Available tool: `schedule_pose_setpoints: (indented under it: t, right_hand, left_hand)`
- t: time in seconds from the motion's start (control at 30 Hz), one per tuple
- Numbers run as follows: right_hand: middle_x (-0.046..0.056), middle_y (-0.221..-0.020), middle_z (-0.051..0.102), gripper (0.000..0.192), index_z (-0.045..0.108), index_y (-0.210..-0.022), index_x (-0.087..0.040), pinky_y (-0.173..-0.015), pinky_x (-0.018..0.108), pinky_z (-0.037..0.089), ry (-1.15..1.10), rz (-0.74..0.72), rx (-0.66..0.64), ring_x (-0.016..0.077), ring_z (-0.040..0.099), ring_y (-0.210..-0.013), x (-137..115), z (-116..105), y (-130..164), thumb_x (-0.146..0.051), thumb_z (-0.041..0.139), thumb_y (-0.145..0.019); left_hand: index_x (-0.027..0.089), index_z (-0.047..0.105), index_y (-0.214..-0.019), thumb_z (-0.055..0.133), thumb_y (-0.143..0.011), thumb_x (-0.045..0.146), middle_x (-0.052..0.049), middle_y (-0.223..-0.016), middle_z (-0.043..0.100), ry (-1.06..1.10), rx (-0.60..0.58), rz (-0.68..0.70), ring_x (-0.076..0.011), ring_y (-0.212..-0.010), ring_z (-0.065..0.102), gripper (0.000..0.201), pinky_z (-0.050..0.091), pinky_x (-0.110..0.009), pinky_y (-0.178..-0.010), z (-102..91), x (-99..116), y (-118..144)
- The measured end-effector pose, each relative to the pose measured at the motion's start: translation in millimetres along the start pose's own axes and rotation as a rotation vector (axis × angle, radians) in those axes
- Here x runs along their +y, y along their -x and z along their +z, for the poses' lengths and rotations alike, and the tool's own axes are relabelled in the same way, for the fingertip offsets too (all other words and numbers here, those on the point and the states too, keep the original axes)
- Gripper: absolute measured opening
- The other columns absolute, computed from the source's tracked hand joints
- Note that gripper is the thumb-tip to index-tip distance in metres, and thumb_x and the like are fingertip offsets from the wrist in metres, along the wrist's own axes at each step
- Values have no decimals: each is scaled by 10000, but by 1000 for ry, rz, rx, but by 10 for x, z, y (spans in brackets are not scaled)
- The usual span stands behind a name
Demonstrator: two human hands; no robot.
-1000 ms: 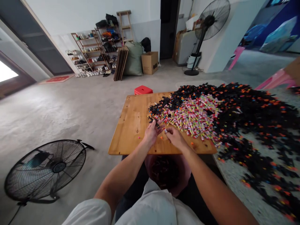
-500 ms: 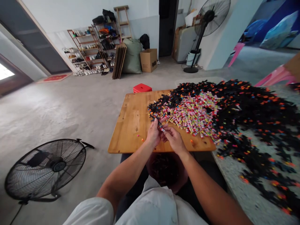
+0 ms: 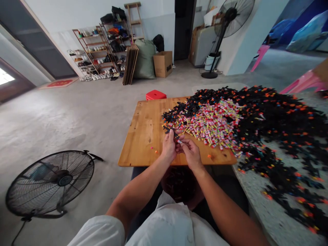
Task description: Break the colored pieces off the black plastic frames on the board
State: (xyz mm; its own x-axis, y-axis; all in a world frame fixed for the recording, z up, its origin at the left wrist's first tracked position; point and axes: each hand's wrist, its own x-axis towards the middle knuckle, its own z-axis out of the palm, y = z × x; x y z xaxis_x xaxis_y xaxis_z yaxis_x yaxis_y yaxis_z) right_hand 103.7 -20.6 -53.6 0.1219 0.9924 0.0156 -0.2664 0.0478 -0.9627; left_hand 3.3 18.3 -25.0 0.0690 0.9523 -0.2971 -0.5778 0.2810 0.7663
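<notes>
While both hands meet over the light wooden tabletop [image 3: 143, 136], the left hand [image 3: 168, 147] pinches a small black plastic piece [image 3: 171, 131] and the right hand [image 3: 191, 154] pinches a tiny colourful tube [image 3: 179, 141] against it, beside the heap of colourful tubes [image 3: 212, 124].

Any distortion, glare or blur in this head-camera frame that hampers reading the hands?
Head view: wide-angle bending curves the doorway and floor fan; window at left is blown out; left hand and right hand are evenly lit, but the small pieces they pinch are too tiny to resolve.
</notes>
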Motion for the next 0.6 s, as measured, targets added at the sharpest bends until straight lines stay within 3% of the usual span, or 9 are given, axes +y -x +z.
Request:
schedule_pose_setpoints:
  t: [0.13,0.4,0.6]
  right_hand:
    - [73,-955,788,394,697,-1017,-187,-631,302,616,32,-4,57,183,730,-728,51,14,9,-518,784,-822]
    - [22,-751,764,297,683,-929,-203,-581,297,597,-233,101,150,163,696,-587,-69,93,17,-395,813,-743]
    - [57,-860,789,287,667,-964,-209,-617,339,614,-186,14,276,201,729,-673,-46,215,65,-442,722,-805]
  left_hand:
    - [203,647,-1197,626,-908,699,-4,-784,693,33,51,4,-51,-411,434,575,281,-198,-393,17,-55,38]
    - [153,667,-904,623,-940,636,-32,-708,666,-79,57,163,-81,-479,513,486,346,-181,-424,76,-54,108]
    - [150,652,-781,628,-956,551,-53,-713,672,-116,142,192,-123,-574,588,439,455,-205,-511,106,-163,107]
